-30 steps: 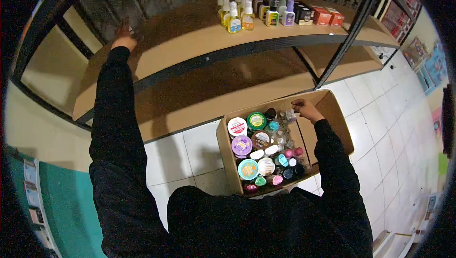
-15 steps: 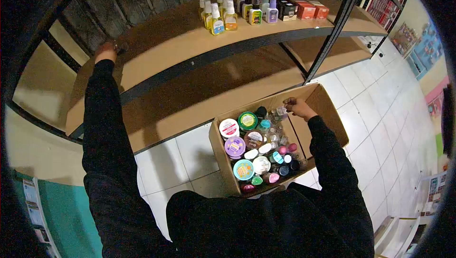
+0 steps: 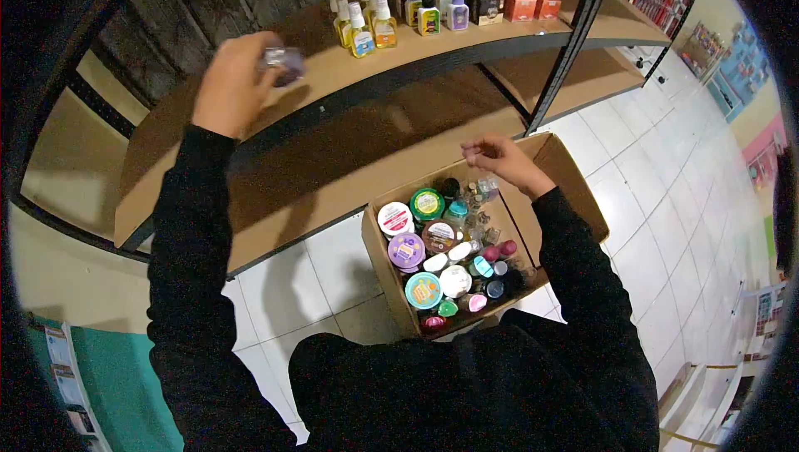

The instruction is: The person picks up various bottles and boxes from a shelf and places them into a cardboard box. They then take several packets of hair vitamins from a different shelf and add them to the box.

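1. Brown cardboard box [image 3: 578, 190], lower centre of the frame, holds round lidded jars [image 3: 406, 250] on its left side and small capped bottles [image 3: 494, 290] farther right.
2. Right hand [image 3: 509, 162], right of centre, hangs over the box with fingers bent; whether they grip anything, I cannot tell.
3. Left hand [image 3: 233, 81], upper left, well apart from the other, pinches a blurred clear container [image 3: 287, 66] over the upper shelf board [image 3: 329, 77].
4. Yellow spray bottles [image 3: 361, 39], upper centre, stand on that board, left of orange-red cartons [image 3: 520, 7].
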`<state>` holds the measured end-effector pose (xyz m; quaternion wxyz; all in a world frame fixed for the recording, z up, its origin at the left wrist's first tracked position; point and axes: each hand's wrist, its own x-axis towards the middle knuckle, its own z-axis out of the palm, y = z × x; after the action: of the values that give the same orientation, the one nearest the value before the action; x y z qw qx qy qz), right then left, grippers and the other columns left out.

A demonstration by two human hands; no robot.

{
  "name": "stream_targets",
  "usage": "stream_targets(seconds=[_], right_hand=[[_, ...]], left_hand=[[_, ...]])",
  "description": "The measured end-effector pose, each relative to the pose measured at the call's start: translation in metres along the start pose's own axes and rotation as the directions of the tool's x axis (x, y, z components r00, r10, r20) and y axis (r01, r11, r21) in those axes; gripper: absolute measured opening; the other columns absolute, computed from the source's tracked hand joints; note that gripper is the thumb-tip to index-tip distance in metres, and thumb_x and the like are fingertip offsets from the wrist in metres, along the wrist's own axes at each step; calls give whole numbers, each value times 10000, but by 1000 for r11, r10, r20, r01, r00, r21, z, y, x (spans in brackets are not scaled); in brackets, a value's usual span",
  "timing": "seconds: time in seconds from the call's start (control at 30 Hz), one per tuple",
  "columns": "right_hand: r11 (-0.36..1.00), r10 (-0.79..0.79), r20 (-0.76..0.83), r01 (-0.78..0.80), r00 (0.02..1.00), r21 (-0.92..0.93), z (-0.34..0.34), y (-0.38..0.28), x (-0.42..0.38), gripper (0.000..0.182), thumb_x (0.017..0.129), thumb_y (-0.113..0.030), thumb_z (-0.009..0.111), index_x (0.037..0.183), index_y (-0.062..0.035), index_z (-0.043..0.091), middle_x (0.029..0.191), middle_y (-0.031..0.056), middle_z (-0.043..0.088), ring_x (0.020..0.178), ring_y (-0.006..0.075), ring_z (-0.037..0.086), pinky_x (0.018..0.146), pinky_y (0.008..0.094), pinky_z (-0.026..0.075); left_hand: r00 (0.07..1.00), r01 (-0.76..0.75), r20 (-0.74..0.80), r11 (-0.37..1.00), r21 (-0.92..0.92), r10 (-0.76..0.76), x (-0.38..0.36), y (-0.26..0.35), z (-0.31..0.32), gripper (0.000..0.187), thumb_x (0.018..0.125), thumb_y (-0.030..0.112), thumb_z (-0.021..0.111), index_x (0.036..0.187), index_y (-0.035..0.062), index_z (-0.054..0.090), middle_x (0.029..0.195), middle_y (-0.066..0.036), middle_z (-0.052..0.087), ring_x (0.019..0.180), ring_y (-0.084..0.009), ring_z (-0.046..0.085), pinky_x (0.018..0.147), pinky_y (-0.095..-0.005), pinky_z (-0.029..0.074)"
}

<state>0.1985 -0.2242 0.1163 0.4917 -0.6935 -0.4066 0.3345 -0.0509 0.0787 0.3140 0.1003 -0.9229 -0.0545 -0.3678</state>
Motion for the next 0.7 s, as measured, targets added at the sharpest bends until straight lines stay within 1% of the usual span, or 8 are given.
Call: stream_targets(seconds=[0.07,0.17,0.27,0.4,0.43,0.6,0.67,0.7], right_hand=[[979,-202,-56,203,978,18,13,-29,-4,445,813,-165,682,1222,-63,536,1117,75,602,1019,193,568,861,313,457],[855,-496,-86,469,864,-219,29,-55,-10,587,775,-220,721,1284,-81,463,1228,103,527,1120,229,514,914,341,427],[885,-441,-165,395,882,-248,37,-51,-12,663,738,-273,752,1293,-84,443,1279,119,482,1160,242,478,933,369,413],[878,-374,-225,266,900,-397,23,-22,-17,570,734,-295,745,1204,-60,523,1148,142,573,1016,269,576,836,359,474],[830,-456,-183,342,871,-440,15,-13,-17,550,720,-300,749,1171,-54,554,1079,145,607,938,279,605,774,354,496],[904,-227,-222,121,948,-410,-1,31,-29,593,690,-323,760,1166,-24,572,1034,150,640,908,254,616,772,344,487],[923,-66,-250,-36,966,-383,-11,57,-36,600,716,-340,737,1192,-18,563,1006,138,653,870,233,619,756,326,478],[926,-79,-325,-51,943,-374,-16,91,-35,581,687,-335,756,1141,-14,589,931,154,661,825,244,632,751,339,486]], left_hand=[[991,8,130,987,-161,13,11,47,1,298,747,103,666,1021,11,597,985,-167,620,956,-339,556,862,-412,448],[990,-57,106,943,-327,97,9,97,42,329,737,97,666,1045,10,590,993,-169,616,970,-340,555,871,-407,446],[974,-40,180,889,-456,136,7,145,77,316,736,76,645,1038,5,585,995,-171,605,962,-354,549,860,-416,443],[948,36,292,863,-504,131,-4,188,113,298,736,69,631,1028,22,589,956,-168,593,974,-356,532,870,-411,434],[943,41,302,850,-525,141,-7,194,120,320,729,77,643,1041,31,590,986,-162,588,996,-352,527,884,-412,431],[963,-66,196,866,-496,186,-29,206,148,443,693,129,704,1115,68,582,1169,-126,540,1127,-328,480,961,-421,409],[924,53,360,891,-451,127,-50,197,160,498,711,231,722,1152,62,566,1256,-142,494,1183,-333,446,995,-428,387],[904,89,417,909,-407,98,-67,189,171,518,719,254,720,1168,56,554,1262,-153,489,1189,-339,440,1001,-427,382]])
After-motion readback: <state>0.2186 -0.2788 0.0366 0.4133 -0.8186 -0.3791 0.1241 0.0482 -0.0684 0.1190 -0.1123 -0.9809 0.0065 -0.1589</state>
